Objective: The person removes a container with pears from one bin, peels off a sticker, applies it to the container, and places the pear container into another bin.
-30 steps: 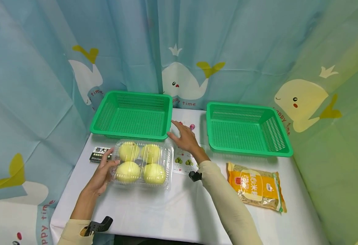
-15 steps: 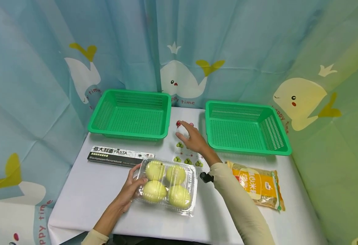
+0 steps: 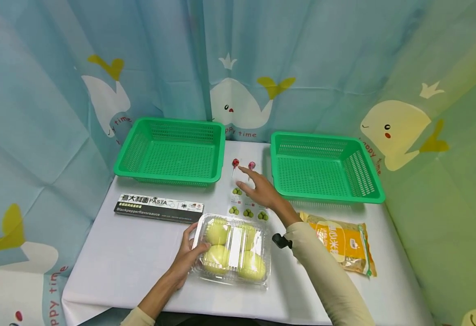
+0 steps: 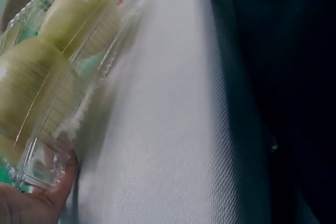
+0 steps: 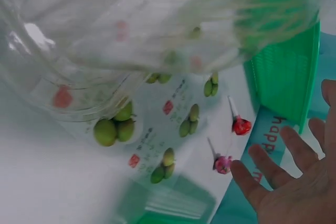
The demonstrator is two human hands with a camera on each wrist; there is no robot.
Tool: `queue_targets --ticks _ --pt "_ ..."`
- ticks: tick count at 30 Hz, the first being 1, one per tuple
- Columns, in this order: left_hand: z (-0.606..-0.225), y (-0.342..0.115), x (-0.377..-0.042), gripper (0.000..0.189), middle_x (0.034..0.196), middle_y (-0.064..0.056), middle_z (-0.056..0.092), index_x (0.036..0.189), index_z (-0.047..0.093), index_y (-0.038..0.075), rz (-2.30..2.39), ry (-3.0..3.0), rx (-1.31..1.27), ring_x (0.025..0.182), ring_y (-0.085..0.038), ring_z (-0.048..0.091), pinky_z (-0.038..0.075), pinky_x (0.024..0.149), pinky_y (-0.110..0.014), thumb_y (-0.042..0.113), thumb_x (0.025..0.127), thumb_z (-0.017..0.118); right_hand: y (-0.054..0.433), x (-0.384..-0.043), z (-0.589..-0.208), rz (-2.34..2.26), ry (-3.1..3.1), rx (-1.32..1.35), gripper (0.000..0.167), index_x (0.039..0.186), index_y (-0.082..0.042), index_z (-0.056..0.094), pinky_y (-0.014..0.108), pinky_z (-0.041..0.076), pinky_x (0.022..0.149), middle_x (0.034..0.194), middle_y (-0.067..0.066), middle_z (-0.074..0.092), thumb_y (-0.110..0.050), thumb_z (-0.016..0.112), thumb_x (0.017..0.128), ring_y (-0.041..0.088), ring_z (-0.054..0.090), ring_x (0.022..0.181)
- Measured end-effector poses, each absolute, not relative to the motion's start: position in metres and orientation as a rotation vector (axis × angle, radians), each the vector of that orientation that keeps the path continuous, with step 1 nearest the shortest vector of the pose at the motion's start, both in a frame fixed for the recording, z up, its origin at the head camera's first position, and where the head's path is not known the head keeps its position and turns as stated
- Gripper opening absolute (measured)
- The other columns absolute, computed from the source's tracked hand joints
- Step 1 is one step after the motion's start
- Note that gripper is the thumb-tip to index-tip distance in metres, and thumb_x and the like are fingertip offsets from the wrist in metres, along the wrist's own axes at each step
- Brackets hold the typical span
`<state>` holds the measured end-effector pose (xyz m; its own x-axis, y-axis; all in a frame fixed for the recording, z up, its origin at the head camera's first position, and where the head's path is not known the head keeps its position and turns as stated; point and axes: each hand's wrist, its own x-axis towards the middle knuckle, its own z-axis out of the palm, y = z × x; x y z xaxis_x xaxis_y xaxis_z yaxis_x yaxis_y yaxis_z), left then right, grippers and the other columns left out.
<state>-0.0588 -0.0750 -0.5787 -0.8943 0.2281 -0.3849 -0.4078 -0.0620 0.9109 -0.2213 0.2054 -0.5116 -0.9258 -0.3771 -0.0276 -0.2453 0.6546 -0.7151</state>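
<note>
A clear plastic clamshell box (image 3: 234, 253) holds several round yellow-green fruits (image 3: 216, 259). My left hand (image 3: 182, 262) grips its left side, thumb on top; in the left wrist view the hand (image 4: 39, 203) shows at the box's lower corner. My right hand (image 3: 263, 194) hovers with fingers spread over a thin sheet (image 3: 242, 203) printed with green fruits. Its fingertips lie close to a red lollipop (image 3: 235, 162) and a pink lollipop (image 3: 252, 165). In the right wrist view the right hand (image 5: 299, 187) holds nothing.
Two green plastic baskets stand at the back, one left (image 3: 180, 158) and one right (image 3: 309, 172). A black-and-white pasta box (image 3: 158, 208) lies in front of the left basket. A yellow-orange grain bag (image 3: 343, 246) lies at right, partly behind the right forearm. A curtain (image 3: 172, 54) encloses the table.
My left hand has carried the clamshell right and nearer the table's front edge, uncovering the pasta box. My right hand has moved right and slightly nearer, away from the left basket's edge.
</note>
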Motion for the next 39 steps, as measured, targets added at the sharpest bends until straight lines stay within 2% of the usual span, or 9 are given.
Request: queue_targets --ticks 3,6,10,12,14,20,27,32,39 --pt "-0.579 -0.071 -0.057 0.089 0.139 -0.023 0.053 0.168 0.012 0.027 1.973 1.854 -0.2 0.109 -0.027 0.062 0.049 0.087 -0.038 0.034 0.099 0.068 0.208 -0.218 -0.513 -1.111 2.693 -0.532 0.056 0.161 -0.014 0.046 0.062 0.043 0.116 0.162 0.012 0.049 -0.039 0.055 0.112 0.042 0.049 0.146" --pt "-0.577 -0.069 -0.058 0.089 0.143 -0.025 0.048 0.17 0.011 0.024 1.902 1.963 -0.166 0.122 -0.036 0.059 0.048 0.1 -0.05 0.042 0.101 0.064 0.213 -0.212 -0.518 -1.055 2.69 -0.555 0.05 0.154 -0.007 0.055 0.06 0.05 0.109 0.154 0.015 0.058 -0.034 0.056 0.112 0.043 0.057 0.137" --pt "-0.573 -0.068 -0.063 0.088 0.156 -0.026 0.033 0.171 0.012 0.018 1.732 2.151 -0.086 0.146 -0.047 0.035 0.031 0.112 -0.076 0.054 0.104 0.057 0.224 -0.2 -0.528 -0.989 2.698 -0.565 0.043 0.144 0.001 0.061 0.057 0.056 0.099 0.139 0.021 0.067 -0.025 0.057 0.111 0.041 0.066 0.122" --pt "-0.569 -0.067 -0.065 0.088 0.158 -0.026 0.028 0.17 0.016 0.014 1.637 2.251 -0.048 0.149 -0.047 0.025 0.026 0.111 -0.081 0.056 0.104 0.057 0.231 -0.195 -0.534 -0.968 2.712 -0.561 0.04 0.141 0.004 0.063 0.055 0.058 0.094 0.131 0.023 0.07 -0.021 0.058 0.11 0.039 0.069 0.114" --pt "-0.564 -0.065 -0.067 0.088 0.157 -0.026 0.026 0.168 0.021 0.011 1.573 2.335 -0.02 0.148 -0.046 0.022 0.027 0.111 -0.08 0.055 0.103 0.061 0.238 -0.191 -0.539 -0.956 2.725 -0.558 0.036 0.136 0.006 0.065 0.053 0.06 0.091 0.123 0.024 0.072 -0.018 0.06 0.109 0.037 0.071 0.106" --pt "-0.555 -0.052 -0.069 0.076 0.154 -0.02 0.032 0.16 0.038 0.008 1.479 2.659 0.109 0.141 -0.039 0.032 0.034 0.112 -0.065 0.037 0.099 0.072 0.252 -0.184 -0.546 -0.874 2.757 -0.46 0.027 0.124 0.003 0.068 0.046 0.061 0.083 0.107 0.016 0.075 -0.016 0.065 0.105 0.03 0.073 0.097" --pt "-0.561 -0.041 -0.083 0.045 0.158 -0.01 0.047 0.143 0.059 0.01 1.689 2.65 0.605 0.147 -0.03 0.037 0.036 0.117 -0.063 0.013 0.1 0.069 0.259 -0.171 -0.555 -0.932 2.681 -0.263 0.026 0.12 0.002 0.067 0.045 0.059 0.081 0.104 0.014 0.073 -0.017 0.07 0.103 0.028 0.07 0.095" --pt "-0.57 -0.04 -0.087 0.028 0.153 -0.006 0.055 0.128 0.07 0.015 1.737 2.609 0.717 0.147 -0.029 0.04 0.033 0.119 -0.063 0.01 0.1 0.069 0.259 -0.165 -0.558 -0.966 2.679 -0.195 0.018 0.108 0.0 0.068 0.044 0.058 0.084 0.102 0.013 0.072 -0.016 0.073 0.1 0.029 0.07 0.098" --pt "-0.571 -0.041 -0.093 0.024 0.151 -0.007 0.056 0.125 0.072 0.017 1.719 2.634 0.682 0.143 -0.027 0.041 0.036 0.116 -0.062 0.011 0.102 0.069 0.258 -0.167 -0.558 -0.936 2.754 -0.241 0.011 0.096 -0.004 0.067 0.033 0.05 0.072 0.09 0.007 0.069 -0.013 0.069 0.102 0.018 0.061 0.081"
